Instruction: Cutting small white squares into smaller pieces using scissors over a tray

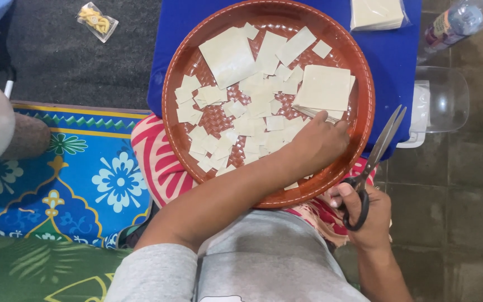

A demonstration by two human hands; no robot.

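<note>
hands at work over a round, reddish-brown woven tray [177, 67] that rests on the person's lap and against a blue table [177, 22]. the left hand [320, 142] reaches across the tray, its fingers pinched on the near edge of a stack of pale square dough sheets [325, 86] lying at the tray's right side. the sheets look thin, flat and cream-coloured, with straight cut edges. the right hand [367, 215] sits just outside the tray's rim, its fingers threaded through the black handles of a pair of scissors [378, 154], blades nearly together and pointing up and away. small cut dough squares [252, 120] lie scattered and overlapping across the middle of the tray, with one larger sheet [229, 56] tilted near the far left. beyond the tray, a wrapped pack of more sheets [377, 13] lies on the blue table. a plastic bottle [454, 23] and a clear lid [443, 100] rest on the tiled floor to the right. a small bag of yellow snacks [97, 21] lies on dark carpet to the left, above a blue patterned mat [85, 168].
</note>
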